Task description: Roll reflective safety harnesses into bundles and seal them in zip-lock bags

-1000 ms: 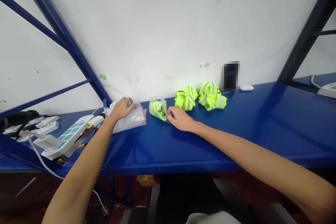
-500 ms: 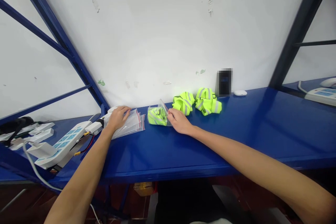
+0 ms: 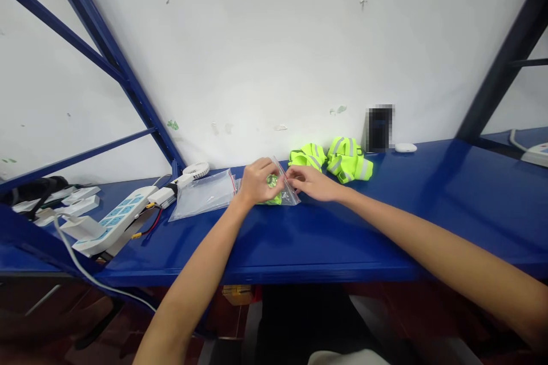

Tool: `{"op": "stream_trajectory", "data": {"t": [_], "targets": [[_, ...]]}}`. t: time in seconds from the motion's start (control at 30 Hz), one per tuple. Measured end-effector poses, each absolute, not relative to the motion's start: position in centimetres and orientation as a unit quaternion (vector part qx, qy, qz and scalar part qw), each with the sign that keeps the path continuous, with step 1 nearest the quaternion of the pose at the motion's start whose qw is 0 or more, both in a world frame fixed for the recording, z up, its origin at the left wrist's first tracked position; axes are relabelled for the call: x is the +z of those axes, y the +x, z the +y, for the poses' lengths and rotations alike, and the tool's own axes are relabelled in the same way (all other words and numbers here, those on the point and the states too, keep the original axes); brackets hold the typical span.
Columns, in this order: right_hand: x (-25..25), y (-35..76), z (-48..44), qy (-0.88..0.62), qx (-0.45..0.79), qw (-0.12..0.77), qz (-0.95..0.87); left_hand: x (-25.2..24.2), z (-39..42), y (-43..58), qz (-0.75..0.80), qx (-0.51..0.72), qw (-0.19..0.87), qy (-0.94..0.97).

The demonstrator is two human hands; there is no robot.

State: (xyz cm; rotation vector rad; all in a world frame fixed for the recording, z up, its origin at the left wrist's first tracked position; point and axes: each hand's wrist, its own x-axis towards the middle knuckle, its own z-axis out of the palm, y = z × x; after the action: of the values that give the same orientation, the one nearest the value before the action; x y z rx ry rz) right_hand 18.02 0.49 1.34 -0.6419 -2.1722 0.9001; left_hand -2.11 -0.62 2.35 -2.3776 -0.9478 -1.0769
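Note:
A clear zip bag (image 3: 291,195) with a folded yellow-green reflective strap (image 3: 274,199) inside lies on the blue table (image 3: 325,239). My left hand (image 3: 259,181) is over the bag, its fingers closed at the opening edge and partly covering the strap. Pinching the same edge from the right is my right hand (image 3: 312,181). Behind my right hand rests a yellow-green reflective bundle (image 3: 309,155), with another bundle (image 3: 347,159) to its right. Flat clear bags with red zip lines (image 3: 205,194) are stacked left of my left hand.
A small white fan (image 3: 197,170) stands by the wall behind the flat bags. On the left are a white power strip (image 3: 115,221), cables and plugs. A dark blurred device (image 3: 379,128) leans on the wall beside a white case (image 3: 405,147).
My left hand has left the stack of flat bags and moved right onto the filled bag's edge. My right hand remains at that bag. The view has shifted slightly.

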Motion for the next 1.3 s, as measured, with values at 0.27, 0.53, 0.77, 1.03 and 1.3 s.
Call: {"op": "stream_trajectory", "data": {"t": [0.27, 0.53, 0.77, 1.03, 1.3], "targets": [[-0.7, 17.2, -0.8, -0.278, 0.23, 0.423, -0.831, 0.7, -3.2, 0.5, -0.391, -0.369, 0.22, -0.814], [-0.8, 17.1, -1.1, -0.268, 0.214, 0.438, -0.831, 0.4, -3.1, -0.7, -0.341, -0.356, 0.208, -0.845], [-1.0, 16.8, -1.0, -0.287, 0.228, 0.438, -0.821, -0.6, -2.5, -1.0, -0.359, -0.362, 0.216, -0.832], [-0.7, 17.1, -1.7, -0.28, 0.208, 0.411, -0.842, -0.3, -2.4, -1.1, -0.421, -0.359, 0.193, -0.81], [-1.0, 17.0, -1.6, -0.279, 0.164, 0.417, -0.85, -0.5, -2.5, -1.1, -0.419, -0.373, 0.12, -0.819]]}}
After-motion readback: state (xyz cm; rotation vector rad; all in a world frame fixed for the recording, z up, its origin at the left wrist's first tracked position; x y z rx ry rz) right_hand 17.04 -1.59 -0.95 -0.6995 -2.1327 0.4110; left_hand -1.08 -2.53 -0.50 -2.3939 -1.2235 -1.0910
